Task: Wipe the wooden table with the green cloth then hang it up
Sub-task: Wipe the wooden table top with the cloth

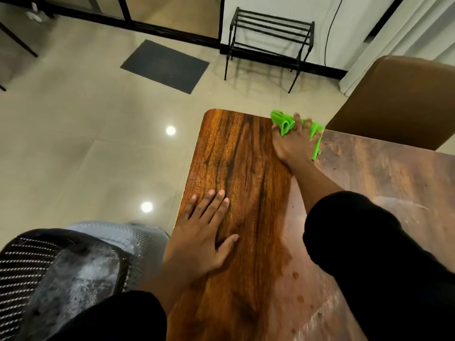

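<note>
Tiled floor (81, 124) all around, pale and shiny enough to throw back two ceiling lights, and the wooden table (236, 173) runs up the middle of the head view, so everything below is placed against that table. At its far edge, near the far-right part of the darker strip, the green cloth (285, 123) sits bunched up under the right hand (291, 141); fingers are spread and pressing down on it, with folds poking out past the fingertips and a thin edge trailing down the right side of the hand. So it's pinned flat rather than clutched in a fist. Left hand (204, 232) is closer to the near-left edge, palm down on bare wood, fingers open and holding nothing, looks like it's just bracing. Table's left strip looks darker and glossier, the right part duller with a few droplets, so my guess is wiping is partway done. Handling-wise the cloth looks soft, light and floppy, probably damp, so it'll crumple and slide easily under a flat palm but won't keep any shape. For hanging I'd pinch it by a corner or along that loose edge so it drapes open. Beyond the table's far edge there's a black metal rack (268, 43) by the wall, a dark mat (165, 65) on the floor, and a mesh chair (61, 271) off the near-left corner.
</note>
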